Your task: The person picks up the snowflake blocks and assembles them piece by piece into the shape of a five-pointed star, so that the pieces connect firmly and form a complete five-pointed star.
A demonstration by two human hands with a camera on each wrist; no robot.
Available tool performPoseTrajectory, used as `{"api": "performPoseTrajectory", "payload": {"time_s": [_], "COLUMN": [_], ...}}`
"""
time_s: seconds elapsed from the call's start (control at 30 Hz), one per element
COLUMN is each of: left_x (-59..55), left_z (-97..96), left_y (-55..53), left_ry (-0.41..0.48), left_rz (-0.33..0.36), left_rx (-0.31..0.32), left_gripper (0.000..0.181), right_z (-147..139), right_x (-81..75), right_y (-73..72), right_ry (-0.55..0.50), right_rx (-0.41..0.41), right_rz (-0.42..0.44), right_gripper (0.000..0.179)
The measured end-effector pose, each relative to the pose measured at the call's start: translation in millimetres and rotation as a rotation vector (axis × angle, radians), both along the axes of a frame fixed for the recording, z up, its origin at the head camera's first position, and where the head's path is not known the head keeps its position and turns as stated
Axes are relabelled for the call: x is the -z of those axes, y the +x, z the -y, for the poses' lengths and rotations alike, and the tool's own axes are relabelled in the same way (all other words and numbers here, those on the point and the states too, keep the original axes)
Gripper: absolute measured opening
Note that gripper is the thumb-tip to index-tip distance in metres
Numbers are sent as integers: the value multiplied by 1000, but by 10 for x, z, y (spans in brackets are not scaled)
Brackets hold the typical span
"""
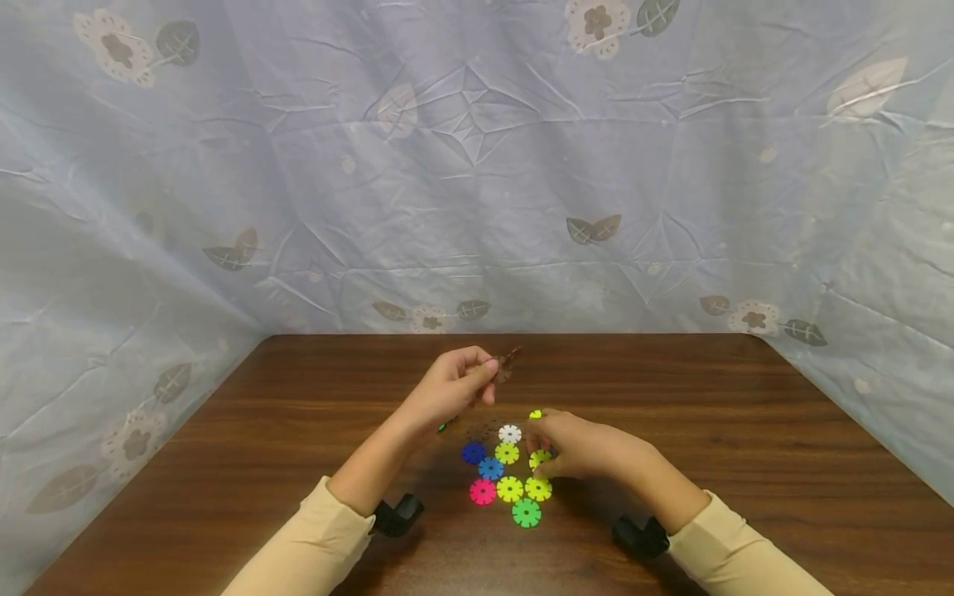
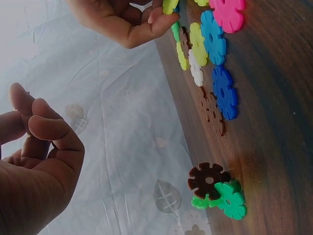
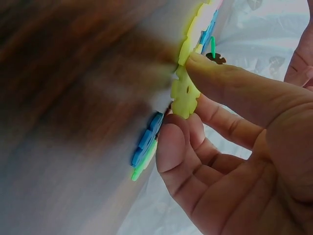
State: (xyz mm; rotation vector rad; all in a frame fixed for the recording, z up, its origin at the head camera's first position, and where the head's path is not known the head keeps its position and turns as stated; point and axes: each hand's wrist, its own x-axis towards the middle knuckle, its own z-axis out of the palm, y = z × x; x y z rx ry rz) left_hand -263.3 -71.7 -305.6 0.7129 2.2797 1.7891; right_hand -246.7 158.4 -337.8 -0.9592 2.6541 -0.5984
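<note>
Yellow notched disc is clasped in the right grip, beside other discs on the table; the left grip pinches a brown piece aloft (a light rim hold should keep slots clear and neighbours undisturbed).

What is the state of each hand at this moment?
Left hand: closed, pinching brown notched plastic.
Right hand: closed, pinching a yellow notched disc.
</note>
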Motion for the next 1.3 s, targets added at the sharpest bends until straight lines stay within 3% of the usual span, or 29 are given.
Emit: {"api": "performPoseTrajectory", "payload": {"time_s": [0.37,0.53,0.77,0.93,1.3], "left_x": [12,31,13,26,16], "left_z": [3,4,-15,-15,-34], "left_y": [1,-16,9,2,12], "left_ry": [10,5,-9,-2,-6], "left_rz": [20,18,28,43,45], "left_rx": [-8,-14,-35,-30,-26], "left_gripper": [24,26,28,28,26], "right_z": [-19,-92,-137,-118,-81], "right_x": [-13,-94,-230,-272,-297], "right_y": [-40,-52,-71,-59,-36], "right_ry": [-58,-128,-337,-462,-567], "right_rx": [-119,-63,6,23,20], "right_rz": [-119,-102,-362,-491,-646], "right_gripper": [13,10,5,7,8]}}
